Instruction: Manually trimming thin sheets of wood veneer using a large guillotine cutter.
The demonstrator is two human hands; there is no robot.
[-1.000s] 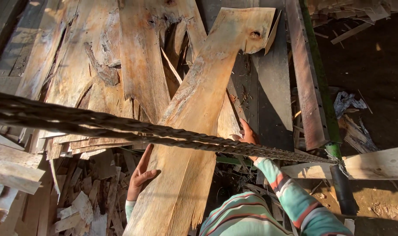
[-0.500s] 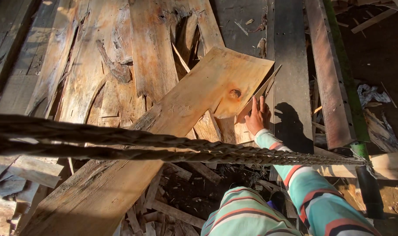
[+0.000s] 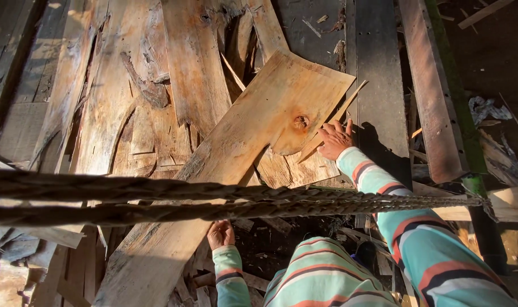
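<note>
Big plank (image 3: 230, 165) lies slanted on the pile mid-frame, not settled; left hand (image 3: 221, 234) grips its lower edge; right hand (image 3: 334, 140), fingers spread, presses its top.

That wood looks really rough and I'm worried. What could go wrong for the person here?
Splinters: the right hand presses bare on the split end of the plank, beside a thin sliver. Pinching: the left hand sits at the plank's lower edge, among scraps, so a slip might trap fingers. Snagging: the rope stretches across above both arms.
</note>
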